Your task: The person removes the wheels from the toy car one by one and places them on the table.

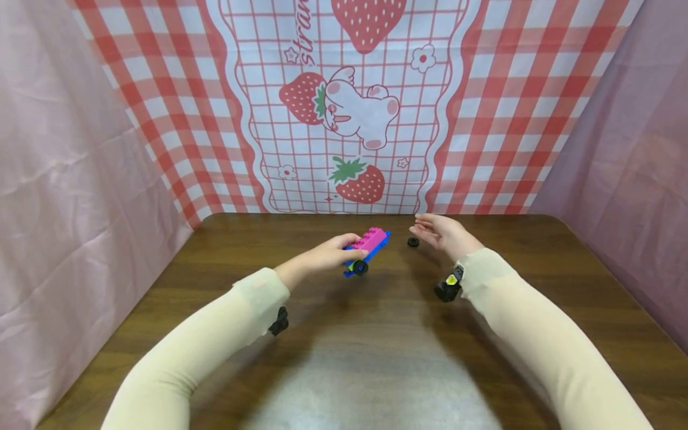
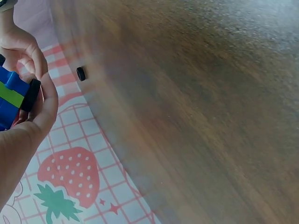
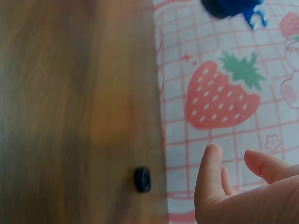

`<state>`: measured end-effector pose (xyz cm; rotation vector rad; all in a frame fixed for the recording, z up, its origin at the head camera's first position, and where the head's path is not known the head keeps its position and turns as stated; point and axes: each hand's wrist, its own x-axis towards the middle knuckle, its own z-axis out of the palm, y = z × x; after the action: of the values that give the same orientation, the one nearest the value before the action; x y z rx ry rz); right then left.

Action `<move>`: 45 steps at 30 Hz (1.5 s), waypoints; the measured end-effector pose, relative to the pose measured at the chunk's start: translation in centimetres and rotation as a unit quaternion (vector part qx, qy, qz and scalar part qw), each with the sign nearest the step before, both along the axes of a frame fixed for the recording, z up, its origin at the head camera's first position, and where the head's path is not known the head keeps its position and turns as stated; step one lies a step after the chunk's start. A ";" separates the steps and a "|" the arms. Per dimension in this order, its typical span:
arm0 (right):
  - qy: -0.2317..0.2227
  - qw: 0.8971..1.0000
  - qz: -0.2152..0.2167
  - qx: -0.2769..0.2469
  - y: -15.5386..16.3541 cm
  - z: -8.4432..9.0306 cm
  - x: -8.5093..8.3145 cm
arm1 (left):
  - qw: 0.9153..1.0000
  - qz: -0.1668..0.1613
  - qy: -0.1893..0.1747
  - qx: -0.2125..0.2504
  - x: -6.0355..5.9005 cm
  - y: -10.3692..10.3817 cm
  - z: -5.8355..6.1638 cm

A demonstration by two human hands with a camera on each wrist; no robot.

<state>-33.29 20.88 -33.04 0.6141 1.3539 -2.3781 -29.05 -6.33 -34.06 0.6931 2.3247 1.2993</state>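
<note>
Head view: left hand (image 1: 326, 255) grips a pink-and-blue brick toy car (image 1: 368, 249) just above the brown wooden table (image 1: 344, 358), one wheel exposed. Right hand (image 1: 443, 234), fingers relaxed and apart, hovers near a loose small black wheel (image 1: 412, 242) lying on the table.

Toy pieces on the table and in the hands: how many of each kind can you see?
Brick-built toy car, held in the left hand: 1
Loose black wheel on the table, near the right hand: 1
Total: 2
</note>
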 end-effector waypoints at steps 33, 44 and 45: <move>0.108 0.987 0.097 0.067 -5.1 2.1 7.8 | 0.998 0.037 0.003 0.051 -0.2 0.8 1.2; 0.133 0.974 0.150 0.108 -6.8 1.2 10.2 | 0.998 0.021 -0.004 0.060 0.4 1.3 1.7; 0.134 0.973 0.150 0.110 -6.9 1.1 10.2 | 0.998 0.022 -0.005 0.060 0.4 1.3 1.7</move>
<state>-23.05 13.97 -31.97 0.1272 1.7029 -2.1375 -28.62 -5.00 -32.38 0.6742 2.2813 1.4677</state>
